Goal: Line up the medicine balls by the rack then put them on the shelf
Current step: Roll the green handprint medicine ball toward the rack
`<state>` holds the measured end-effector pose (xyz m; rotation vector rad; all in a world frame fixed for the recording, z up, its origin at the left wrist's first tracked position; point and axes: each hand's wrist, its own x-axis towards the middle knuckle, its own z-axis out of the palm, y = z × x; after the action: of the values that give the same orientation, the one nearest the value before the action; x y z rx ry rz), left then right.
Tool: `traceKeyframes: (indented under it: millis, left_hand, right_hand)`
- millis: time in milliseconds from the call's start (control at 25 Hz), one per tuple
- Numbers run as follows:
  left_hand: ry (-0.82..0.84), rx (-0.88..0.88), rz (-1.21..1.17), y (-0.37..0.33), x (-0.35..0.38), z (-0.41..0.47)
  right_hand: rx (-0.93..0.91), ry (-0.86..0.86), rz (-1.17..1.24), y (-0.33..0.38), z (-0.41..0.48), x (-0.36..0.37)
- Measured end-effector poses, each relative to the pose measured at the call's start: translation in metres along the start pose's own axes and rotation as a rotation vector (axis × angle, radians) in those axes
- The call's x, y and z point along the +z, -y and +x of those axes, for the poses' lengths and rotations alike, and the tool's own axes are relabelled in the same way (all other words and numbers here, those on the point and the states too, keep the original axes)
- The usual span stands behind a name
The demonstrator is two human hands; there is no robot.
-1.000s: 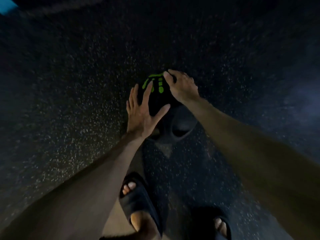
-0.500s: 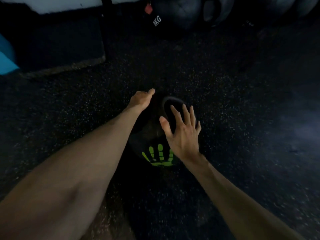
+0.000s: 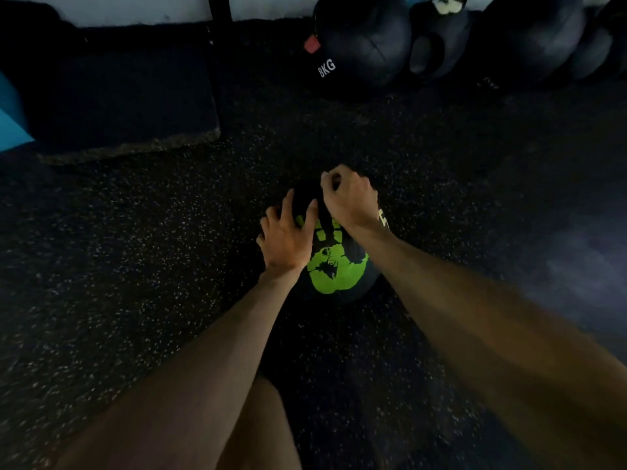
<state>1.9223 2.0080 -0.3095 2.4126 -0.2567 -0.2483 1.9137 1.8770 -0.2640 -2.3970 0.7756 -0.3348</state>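
Note:
A black medicine ball (image 3: 336,269) with a bright green handprint sits on the speckled rubber floor in the middle of the head view. My left hand (image 3: 285,239) rests on its upper left side with the fingers spread. My right hand (image 3: 349,201) sits on the ball's far top with its fingers curled tightly into it. Several other dark medicine balls lie in a row at the back right. One of them is marked 8KG (image 3: 363,45) and another stands further right (image 3: 532,35).
A black upright post (image 3: 220,8) stands against the white wall at the back. A thick dark mat block (image 3: 118,106) lies at the back left, with a blue object (image 3: 10,113) at the left edge. Open floor lies between my ball and the row.
The ball has rolled forward, so the handprint now faces up toward me. My right hand went from flat on the near side to curled on the far top. My left hand now lies spread.

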Motion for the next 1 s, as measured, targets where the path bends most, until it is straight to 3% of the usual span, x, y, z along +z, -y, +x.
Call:
traceKeyframes:
  millis: [120, 200, 360, 640, 760, 920, 1000]
  left_hand:
    - [0.046, 0.004, 0.039, -0.008, 0.003, 0.029]
    - [0.094, -0.028, 0.036, -0.022, 0.004, 0.048]
    - [0.151, -0.109, -0.042, -0.051, 0.004, 0.077]
    - [-0.130, 0.033, -0.259, -0.033, 0.041, 0.069]
    - [-0.207, 0.226, 0.057, -0.029, 0.061, 0.062]
    - [-0.100, 0.093, -0.018, -0.042, 0.062, 0.069]
    - [-0.112, 0.069, -0.014, -0.049, 0.053, 0.082]
  right_hand:
    - [-0.280, -0.042, -0.102, -0.023, -0.022, 0.002]
    - [-0.350, -0.040, -0.232, -0.054, -0.052, 0.003]
    - [-0.211, -0.066, -0.140, -0.085, -0.066, 0.010]
    - [-0.045, -0.016, -0.014, -0.076, 0.063, 0.005]
    - [0.057, 0.075, 0.024, -0.053, 0.128, 0.004]
    - [0.176, 0.266, 0.004, -0.021, 0.199, 0.010]
    - [0.115, 0.286, 0.009, -0.012, 0.222, 0.017]
